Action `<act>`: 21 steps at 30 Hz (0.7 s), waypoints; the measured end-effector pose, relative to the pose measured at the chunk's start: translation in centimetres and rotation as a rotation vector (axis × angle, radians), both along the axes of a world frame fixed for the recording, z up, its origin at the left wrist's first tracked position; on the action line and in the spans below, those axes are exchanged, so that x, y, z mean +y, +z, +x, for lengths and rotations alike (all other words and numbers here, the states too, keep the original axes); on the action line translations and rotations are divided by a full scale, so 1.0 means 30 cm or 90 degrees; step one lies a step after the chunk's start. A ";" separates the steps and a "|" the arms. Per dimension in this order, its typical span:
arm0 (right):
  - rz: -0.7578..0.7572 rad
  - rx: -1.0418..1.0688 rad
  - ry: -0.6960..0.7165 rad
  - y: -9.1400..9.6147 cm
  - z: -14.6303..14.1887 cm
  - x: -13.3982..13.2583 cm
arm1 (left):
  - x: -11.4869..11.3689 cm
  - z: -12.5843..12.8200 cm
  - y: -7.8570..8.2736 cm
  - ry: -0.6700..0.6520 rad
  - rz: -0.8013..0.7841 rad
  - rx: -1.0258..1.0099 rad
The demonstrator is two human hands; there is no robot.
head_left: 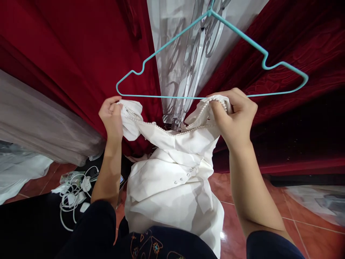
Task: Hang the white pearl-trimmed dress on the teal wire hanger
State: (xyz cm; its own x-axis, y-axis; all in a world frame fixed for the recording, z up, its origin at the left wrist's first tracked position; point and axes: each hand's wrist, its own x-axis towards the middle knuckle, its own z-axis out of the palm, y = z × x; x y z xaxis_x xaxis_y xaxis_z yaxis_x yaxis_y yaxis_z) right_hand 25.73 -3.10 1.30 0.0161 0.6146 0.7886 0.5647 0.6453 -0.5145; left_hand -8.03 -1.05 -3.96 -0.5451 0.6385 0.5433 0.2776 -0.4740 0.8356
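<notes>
A white dress (172, 180) with a pearl-trimmed neckline and several round buttons hangs from my two hands in front of my body. My left hand (111, 117) pinches one shoulder end of it. At the opposite shoulder, my right hand (234, 117) grips the pearl-edged fabric, thumb in front. Just above the dress hangs a light blue hanger (161, 96); its bottom bar runs level with my hands and passes behind or against my right fingers, I cannot tell which. The dress is not on the hanger.
Red curtains (81, 54) hang left and right, with a white metal stand (192, 64) and pale cloth between them. White cables and chargers (72, 196) lie on a black surface at lower left. Red tiles (226, 216) cover the floor. White fabric (18, 169) lies at far left.
</notes>
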 end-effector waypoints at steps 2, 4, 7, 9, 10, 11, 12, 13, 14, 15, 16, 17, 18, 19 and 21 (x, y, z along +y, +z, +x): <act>-0.008 0.006 0.004 0.003 -0.002 -0.007 | 0.056 -0.038 0.078 0.022 0.060 0.041; -0.005 0.012 0.000 0.002 -0.008 -0.015 | 0.109 -0.070 0.171 0.058 0.111 0.132; 0.002 0.015 -0.008 -0.005 -0.015 -0.018 | 0.167 -0.086 0.295 0.052 0.106 0.244; 0.002 0.009 -0.008 -0.011 -0.017 -0.014 | 0.190 -0.065 0.350 -0.006 0.079 0.313; 0.002 0.006 -0.007 -0.014 -0.018 -0.011 | 0.196 -0.046 0.367 -0.048 0.054 0.354; 0.004 0.005 -0.007 -0.017 -0.018 -0.008 | 0.196 -0.021 0.377 -0.097 0.017 0.397; 0.009 0.006 -0.008 -0.020 -0.017 -0.005 | 0.191 0.008 0.381 -0.145 -0.023 0.438; 0.014 0.008 -0.009 -0.023 -0.017 -0.002 | 0.179 0.041 0.379 -0.184 -0.042 0.476; 0.018 0.009 -0.011 -0.025 -0.017 0.000 | 0.160 0.078 0.373 -0.204 -0.015 0.512; 0.021 0.009 -0.012 -0.027 -0.017 0.003 | 0.134 0.119 0.362 -0.201 0.045 0.532; 0.024 0.008 -0.011 -0.029 -0.016 0.006 | 0.104 0.162 0.348 -0.181 0.139 0.544; 0.026 0.007 -0.008 -0.030 -0.016 0.008 | 0.071 0.207 0.331 -0.146 0.254 0.549; 0.029 0.007 -0.003 -0.030 -0.015 0.010 | 0.038 0.253 0.310 -0.129 0.253 0.522; 0.033 0.007 0.000 -0.030 -0.015 0.011 | 0.009 0.298 0.286 -0.143 0.251 0.538; 0.036 0.007 0.001 -0.028 -0.016 0.008 | -0.031 0.377 0.236 -0.206 0.157 0.608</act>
